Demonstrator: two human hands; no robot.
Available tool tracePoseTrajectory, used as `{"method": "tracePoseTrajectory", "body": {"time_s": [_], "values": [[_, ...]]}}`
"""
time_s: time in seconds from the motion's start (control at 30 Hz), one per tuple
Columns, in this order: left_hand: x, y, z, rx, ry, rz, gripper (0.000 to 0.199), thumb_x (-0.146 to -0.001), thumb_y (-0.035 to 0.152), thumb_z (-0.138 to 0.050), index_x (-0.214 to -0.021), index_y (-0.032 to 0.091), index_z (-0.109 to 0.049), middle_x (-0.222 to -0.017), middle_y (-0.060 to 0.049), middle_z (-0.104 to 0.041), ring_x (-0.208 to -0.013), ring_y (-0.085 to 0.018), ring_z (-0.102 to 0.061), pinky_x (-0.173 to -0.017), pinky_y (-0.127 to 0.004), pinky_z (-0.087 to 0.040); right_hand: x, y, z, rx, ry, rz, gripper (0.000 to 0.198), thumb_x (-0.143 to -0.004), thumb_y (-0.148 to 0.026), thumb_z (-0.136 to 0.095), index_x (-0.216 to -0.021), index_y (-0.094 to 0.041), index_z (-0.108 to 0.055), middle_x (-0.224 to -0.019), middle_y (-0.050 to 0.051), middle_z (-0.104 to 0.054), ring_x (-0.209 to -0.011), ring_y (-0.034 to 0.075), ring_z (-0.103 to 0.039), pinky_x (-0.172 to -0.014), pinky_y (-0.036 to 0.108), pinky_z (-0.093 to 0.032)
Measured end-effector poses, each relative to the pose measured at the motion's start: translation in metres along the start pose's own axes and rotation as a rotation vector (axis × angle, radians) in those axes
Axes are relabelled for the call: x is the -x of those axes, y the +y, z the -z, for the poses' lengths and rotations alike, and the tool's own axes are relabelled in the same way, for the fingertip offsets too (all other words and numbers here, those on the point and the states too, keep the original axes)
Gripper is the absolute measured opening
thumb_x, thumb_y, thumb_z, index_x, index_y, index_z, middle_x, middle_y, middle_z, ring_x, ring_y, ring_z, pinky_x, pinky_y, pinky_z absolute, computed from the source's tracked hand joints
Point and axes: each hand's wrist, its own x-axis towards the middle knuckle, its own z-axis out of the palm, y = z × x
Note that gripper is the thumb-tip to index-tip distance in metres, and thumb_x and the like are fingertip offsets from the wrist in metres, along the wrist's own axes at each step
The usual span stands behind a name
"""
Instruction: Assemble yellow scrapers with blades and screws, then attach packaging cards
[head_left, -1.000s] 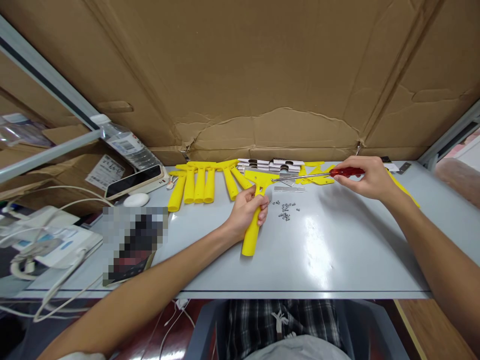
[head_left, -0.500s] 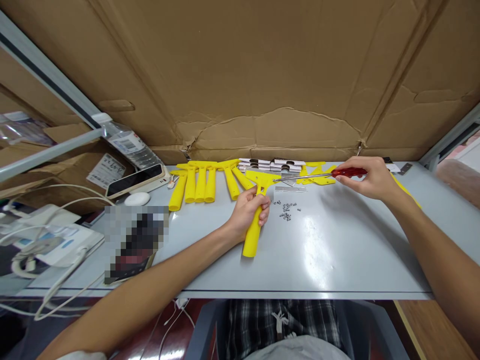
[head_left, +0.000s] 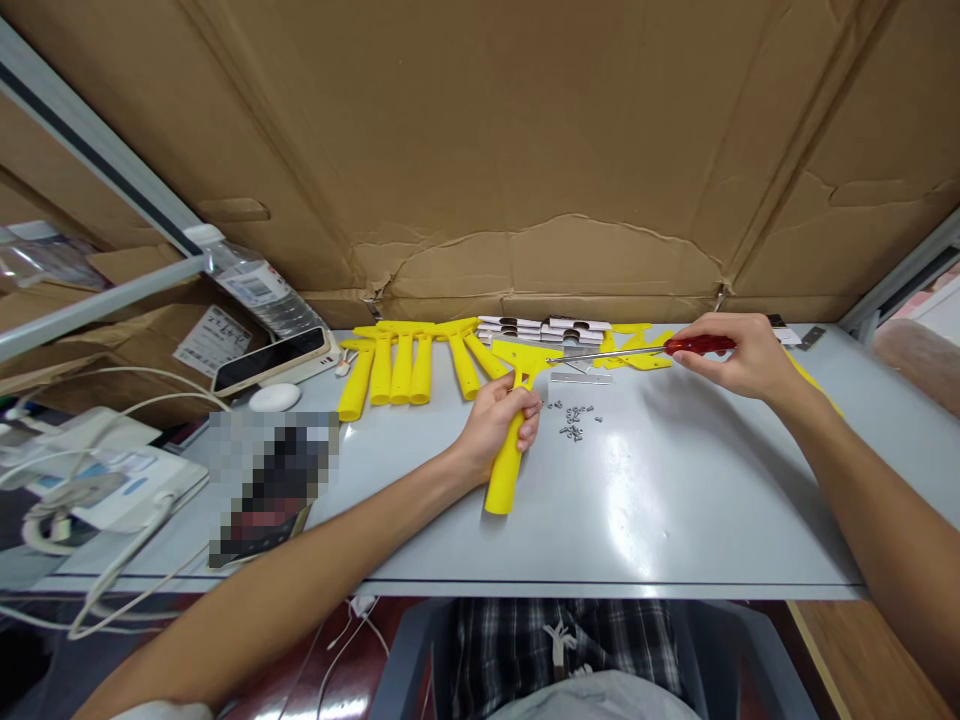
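Observation:
My left hand is wrapped round the neck of a yellow plastic scraper handle, its wide head pointing away from me. In my right hand is a screwdriver with a red handle, held level. Its long metal shaft reaches left, and the tip meets the right side of the scraper's head. Whether a screw sits at the tip is too small to tell. Just right of my left hand lie loose small screws and a thin metal blade strip.
Several yellow handles lie in a row at the back left. Behind the blade are white packets and flat yellow pieces. A phone, a water bottle and white cables crowd the left. Cardboard walls the back.

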Motion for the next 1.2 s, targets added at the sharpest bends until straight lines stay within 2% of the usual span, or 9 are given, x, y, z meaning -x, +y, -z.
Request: {"method": "tracePoseTrajectory", "body": {"time_s": [0.33, 0.57, 0.9, 1.2], "values": [[0.0014, 0.0014, -0.0019, -0.025, 0.000, 0.015, 0.025, -0.070, 0.025, -0.070, -0.069, 0.022, -0.045, -0.050, 0.007, -0.046, -0.036, -0.005, -0.037, -0.034, -0.018, -0.029, -0.0003, -0.0033, -0.0003, 0.028, -0.011, 0.021, 0.020, -0.086, -0.041, -0.071, -0.098, -0.027, -0.078, -0.092, 0.002, -0.076, -0.076, 0.017, -0.068, -0.069, 0.033, -0.058], [-0.0001, 0.0008, 0.0027, -0.001, -0.014, 0.020, 0.027, -0.073, 0.028, -0.071, -0.068, 0.021, -0.046, -0.049, 0.007, -0.045, -0.036, -0.004, -0.037, -0.035, -0.017, -0.029, 0.0001, 0.0042, 0.0011, 0.053, -0.007, 0.021, 0.019, -0.086, -0.041, -0.071, -0.097, -0.027, -0.078, -0.093, 0.002, -0.076, -0.077, 0.017, -0.069, -0.069, 0.034, -0.058], [0.0014, 0.0032, 0.0000, -0.011, -0.022, 0.020, 0.025, -0.073, 0.026, -0.070, -0.069, 0.021, -0.045, -0.047, 0.007, -0.045, -0.036, -0.005, -0.036, -0.035, -0.017, -0.028, 0.0004, -0.0007, 0.0013, -0.011, 0.009, -0.019, 0.020, -0.084, -0.041, -0.074, -0.097, -0.026, -0.079, -0.095, 0.002, -0.077, -0.078, 0.017, -0.070, -0.070, 0.032, -0.059], [0.0015, 0.0006, -0.0023, -0.037, 0.023, -0.005, 0.028, -0.070, 0.025, -0.072, -0.075, 0.022, -0.045, -0.058, 0.008, -0.048, -0.039, -0.005, -0.040, -0.033, -0.018, -0.032, 0.0001, 0.0029, 0.0005, 0.041, -0.005, 0.041, 0.018, -0.085, -0.039, -0.072, -0.097, -0.028, -0.078, -0.093, 0.001, -0.076, -0.075, 0.017, -0.068, -0.067, 0.033, -0.057]]}}
